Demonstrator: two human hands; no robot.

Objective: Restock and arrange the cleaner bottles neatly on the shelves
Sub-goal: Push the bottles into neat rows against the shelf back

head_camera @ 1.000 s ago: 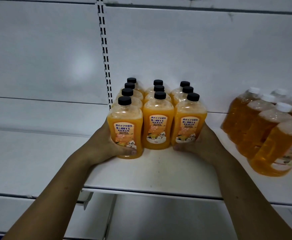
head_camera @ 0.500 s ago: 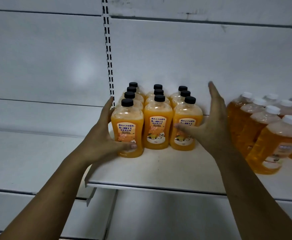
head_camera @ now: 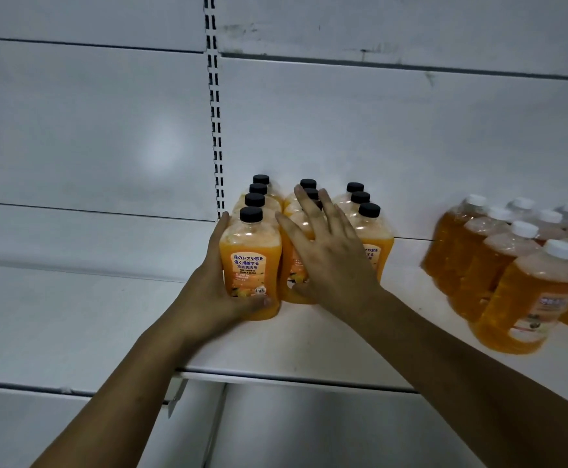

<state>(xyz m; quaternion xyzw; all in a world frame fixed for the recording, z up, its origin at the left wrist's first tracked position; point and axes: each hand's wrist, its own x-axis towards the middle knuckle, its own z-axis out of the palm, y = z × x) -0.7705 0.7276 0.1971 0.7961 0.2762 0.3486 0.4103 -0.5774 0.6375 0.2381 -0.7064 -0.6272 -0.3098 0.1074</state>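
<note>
Orange plastic cleaner bottles with black caps point(head_camera: 375, 239) stand upright in three front-to-back rows at 12 o'clock on the white metal shelf point(head_camera: 309, 342), rearmost ones near the white back panel point(head_camera: 394, 130).

Hidden: middle row mostly covered by the right hand; only rear caps and slivers of its front bottle show. Rear bottles of the outer rows show caps and shoulders only. Front-right label half covered. At 3 o'clock, apart from the first block, orange bottles with white caps point(head_camera: 498, 265): blurred, labels illegible, block cut off by the frame edge. Both forearms cut off at 6 o'clock.

Surface: shelf plain white, front lip visible. A slotted upright rail point(head_camera: 213, 113) runs up the panel from the block's left rear corner. Light dim.

Left hand point(head_camera: 215, 292): wrapped round the front-left bottle point(head_camera: 250, 265) from its 9 o'clock side, thumb curled across the foot of the label, fingers up the flank. Right hand point(head_camera: 329, 261): fingers straight and spread, gripping nothing, laid over the middle row; actual contact cannot be told.
</note>
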